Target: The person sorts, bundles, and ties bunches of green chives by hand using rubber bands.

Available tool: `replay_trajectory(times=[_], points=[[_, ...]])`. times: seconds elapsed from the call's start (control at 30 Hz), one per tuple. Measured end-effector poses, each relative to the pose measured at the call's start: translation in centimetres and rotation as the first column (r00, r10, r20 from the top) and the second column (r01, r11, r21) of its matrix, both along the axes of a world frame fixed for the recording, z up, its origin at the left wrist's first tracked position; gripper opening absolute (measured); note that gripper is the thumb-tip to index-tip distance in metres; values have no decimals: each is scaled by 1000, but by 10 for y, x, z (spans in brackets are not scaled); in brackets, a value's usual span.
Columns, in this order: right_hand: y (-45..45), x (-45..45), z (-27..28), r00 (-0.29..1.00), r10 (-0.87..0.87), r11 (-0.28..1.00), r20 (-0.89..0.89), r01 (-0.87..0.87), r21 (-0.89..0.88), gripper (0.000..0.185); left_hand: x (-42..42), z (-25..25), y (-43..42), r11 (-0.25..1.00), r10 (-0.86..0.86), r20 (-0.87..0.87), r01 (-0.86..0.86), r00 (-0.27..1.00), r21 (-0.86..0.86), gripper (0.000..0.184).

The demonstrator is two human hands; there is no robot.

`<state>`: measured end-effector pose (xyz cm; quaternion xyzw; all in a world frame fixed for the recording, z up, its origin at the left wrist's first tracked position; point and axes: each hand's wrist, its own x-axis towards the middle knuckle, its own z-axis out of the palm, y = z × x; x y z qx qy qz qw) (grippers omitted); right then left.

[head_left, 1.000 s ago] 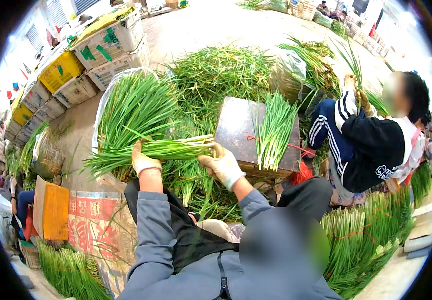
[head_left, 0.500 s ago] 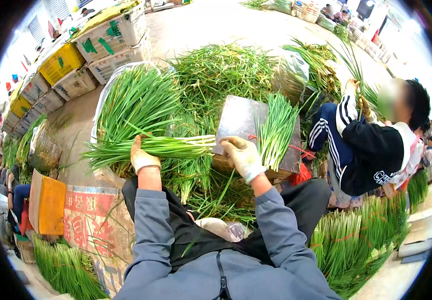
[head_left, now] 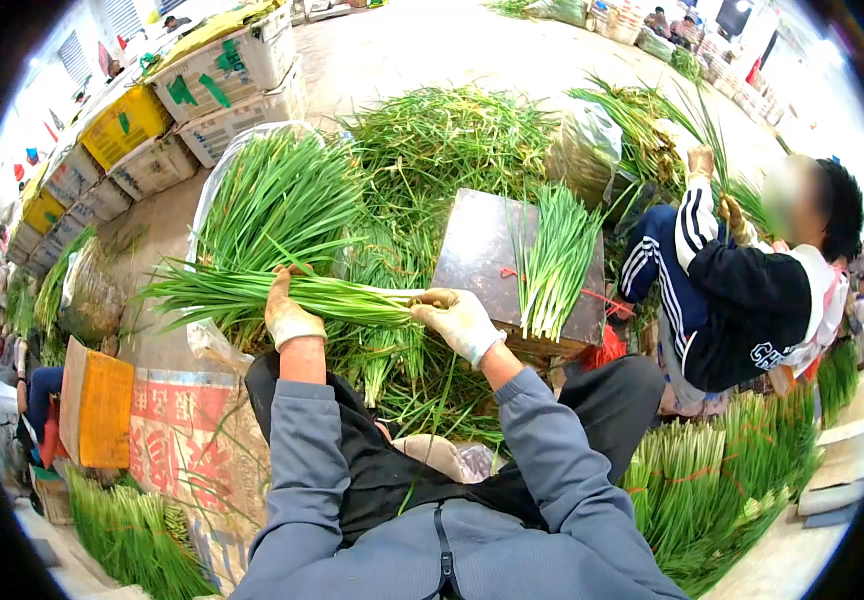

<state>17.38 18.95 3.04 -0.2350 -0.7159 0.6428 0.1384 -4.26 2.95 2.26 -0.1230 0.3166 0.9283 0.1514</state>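
Observation:
My left hand (head_left: 294, 310), in a whitish glove with bare-looking fingertips, is wrapped around a loose bunch of garlic chives (head_left: 352, 299). The leaves fan out to the left and the pale stem ends point right. At those ends my right hand (head_left: 459, 320), gloved too, is closed with thumb and fingers pinching the stems. Just beyond it stands a metal-topped box (head_left: 474, 245). A second bunch of chives (head_left: 558, 262) lies on that box, beside a red tie (head_left: 607, 297). Behind my left hand a large heap of chives (head_left: 277, 205) rests in a clear plastic bag.
Loose green leaves (head_left: 452, 130) are piled ahead. To the right a co-worker (head_left: 752, 290) sits handling long stalks. Tied bundles (head_left: 717, 470) stand at lower right, more bundles (head_left: 137, 540) at lower left. Stacked boxes (head_left: 222, 85) line the left, near an orange carton (head_left: 102, 405).
My right hand has moved left and slightly down and now grips the pale stem ends. The bunch in my left hand has shifted a little to the left.

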Motion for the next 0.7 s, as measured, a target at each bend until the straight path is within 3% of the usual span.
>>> replay_trajectory(times=[0.03,0.1,0.13,0.17,0.23,0.27,0.33,0.37,0.43,0.5,0.63,0.7], points=[[1,-1,-4,1000,-2,1000,0,2,-2,27,1,0,0,1000,-2,0,2,1000,-2,9],[3,-2,-9,938,-288,953,-193,260,-158,21,3,3,2,996,19,39,-16,999,-89,9],[12,2,-10,906,-401,914,-135,387,-120,17,0,4,0,996,19,38,-15,999,-89,9],[17,6,-15,824,-545,830,-154,504,-240,15,-6,1,-5,997,-3,63,7,998,-71,12],[22,17,-28,804,-571,752,-164,433,-498,15,-18,-7,-11,998,9,58,-5,998,-65,26],[24,19,-51,900,-400,904,-172,357,-236,16,-18,-6,-11,999,-3,41,5,999,-54,27],[0,23,-16,961,-228,956,153,251,-154,21,-24,-19,-13,999,-16,-11,15,1000,-36,31],[-13,17,-12,965,-251,931,78,263,-255,21,-23,-22,-11,999,-25,-14,25,1000,-41,31],[-26,2,-4,951,-310,917,4,300,-262,21,-20,-21,-8,996,-74,26,75,997,-40,31],[-29,-13,-14,966,-256,953,20,256,-164,22,-8,-11,-3,998,-65,57,66,996,-17,30],[-28,-11,-10,969,-245,883,-12,218,-415,16,-5,-15,-2,995,-95,18,96,995,-35,28],[-27,1,-2,976,-219,918,-14,202,-340,15,-6,-16,-3,995,-94,18,94,995,-28,27]])
